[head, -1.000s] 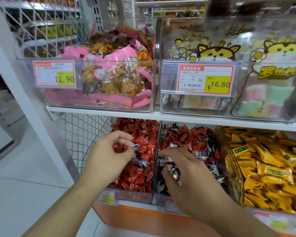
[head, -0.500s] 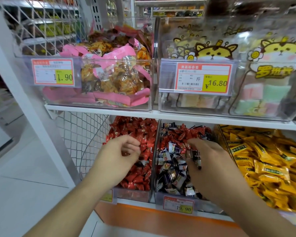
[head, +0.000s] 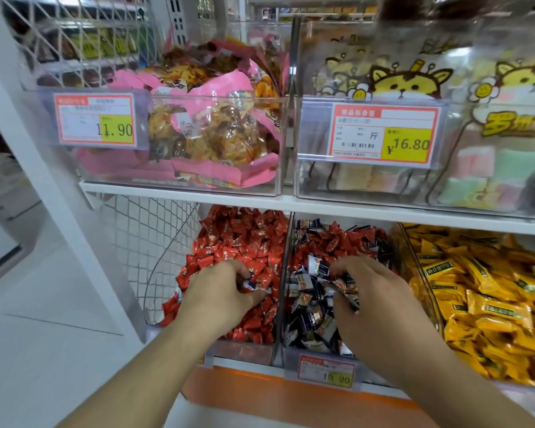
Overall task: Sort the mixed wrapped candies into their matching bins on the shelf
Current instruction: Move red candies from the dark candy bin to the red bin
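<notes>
On the lower shelf, a clear bin (head: 244, 353) holds red wrapped candies (head: 244, 239). The clear middle bin (head: 286, 364) to its right holds dark blue-and-white candies (head: 309, 322) in front and red ones (head: 337, 239) mixed in at the back. My left hand (head: 220, 291) lies in the red bin, fingers curled round a blue-and-white candy (head: 250, 285). My right hand (head: 371, 301) is in the middle bin, its curled fingers gripping several dark wrapped candies (head: 345, 284).
A bin of yellow wrapped candies (head: 482, 298) stands at the right. Price tags hang on the bin fronts (head: 326, 370). The upper shelf (head: 291, 202) carries a bin of pink snack bags (head: 204, 137) and a bin of marshmallow bags (head: 445, 140). A wire basket (head: 149, 242) sits left.
My left hand has dropped lower into the red bin, still with the blue-and-white candy. My right hand moved back from the rear of the middle bin toward its front, closing on candies.
</notes>
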`<action>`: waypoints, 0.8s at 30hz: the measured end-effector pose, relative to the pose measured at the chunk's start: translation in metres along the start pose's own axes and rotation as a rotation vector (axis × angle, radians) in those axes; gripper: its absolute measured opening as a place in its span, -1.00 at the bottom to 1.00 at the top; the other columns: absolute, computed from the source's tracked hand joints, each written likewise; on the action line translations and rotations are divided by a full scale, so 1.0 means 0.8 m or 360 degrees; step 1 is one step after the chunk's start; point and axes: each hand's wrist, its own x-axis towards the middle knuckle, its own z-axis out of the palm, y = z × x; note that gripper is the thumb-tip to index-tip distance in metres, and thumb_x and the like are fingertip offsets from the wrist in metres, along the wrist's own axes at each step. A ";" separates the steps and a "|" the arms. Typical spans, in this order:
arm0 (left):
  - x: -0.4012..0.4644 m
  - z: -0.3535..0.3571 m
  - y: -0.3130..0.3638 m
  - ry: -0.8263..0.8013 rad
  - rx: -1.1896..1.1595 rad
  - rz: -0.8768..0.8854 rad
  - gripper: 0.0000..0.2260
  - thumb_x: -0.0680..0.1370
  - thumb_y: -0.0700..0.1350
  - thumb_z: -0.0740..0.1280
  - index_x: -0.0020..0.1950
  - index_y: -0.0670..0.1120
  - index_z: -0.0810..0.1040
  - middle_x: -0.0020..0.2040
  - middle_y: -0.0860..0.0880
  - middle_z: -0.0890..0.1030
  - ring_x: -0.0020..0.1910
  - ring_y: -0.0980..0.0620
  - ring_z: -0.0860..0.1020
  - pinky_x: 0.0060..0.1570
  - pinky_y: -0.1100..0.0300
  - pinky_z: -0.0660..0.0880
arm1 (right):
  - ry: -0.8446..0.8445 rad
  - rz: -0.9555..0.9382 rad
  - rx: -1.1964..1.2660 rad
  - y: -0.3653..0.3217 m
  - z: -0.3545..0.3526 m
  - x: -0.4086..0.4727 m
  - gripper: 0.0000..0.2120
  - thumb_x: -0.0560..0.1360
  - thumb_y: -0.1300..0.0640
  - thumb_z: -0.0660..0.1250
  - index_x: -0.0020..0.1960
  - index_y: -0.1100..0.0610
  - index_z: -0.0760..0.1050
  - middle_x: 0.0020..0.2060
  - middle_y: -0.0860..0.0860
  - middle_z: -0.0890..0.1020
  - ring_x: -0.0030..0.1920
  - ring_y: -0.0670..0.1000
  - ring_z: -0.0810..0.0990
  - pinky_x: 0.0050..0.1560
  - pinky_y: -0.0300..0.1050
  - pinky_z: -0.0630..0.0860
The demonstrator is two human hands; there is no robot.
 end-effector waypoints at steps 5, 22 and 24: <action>0.000 0.002 0.001 -0.0017 -0.0025 0.0060 -0.74 0.44 0.15 0.57 0.06 0.16 0.63 -0.11 0.24 0.61 -0.06 0.22 0.59 0.06 0.20 0.57 | -0.0002 -0.0009 0.0049 0.000 -0.001 -0.003 -0.62 0.61 0.10 0.32 0.41 -0.06 0.43 0.33 -0.17 0.48 0.08 -0.22 0.41 -0.05 -0.49 0.30; -0.007 -0.008 0.015 -0.0120 0.0086 0.0010 -0.94 0.52 0.08 0.52 -0.02 0.17 0.73 -0.10 0.21 0.60 -0.07 0.00 0.63 0.15 0.03 0.59 | -0.0033 -0.0018 0.0062 0.004 0.002 -0.004 -0.69 0.60 0.12 0.33 0.31 -0.08 0.48 0.28 -0.18 0.48 0.05 -0.18 0.50 0.05 -0.37 0.43; -0.009 -0.010 0.017 -0.0135 0.0108 0.0023 -0.96 0.54 0.05 0.51 -0.03 0.14 0.72 -0.19 0.28 0.51 -0.17 0.12 0.56 0.23 -0.01 0.55 | -0.0034 -0.0011 0.0058 0.004 0.003 -0.004 -0.69 0.60 0.13 0.33 0.31 -0.08 0.48 0.28 -0.18 0.48 0.08 -0.16 0.52 0.08 -0.35 0.44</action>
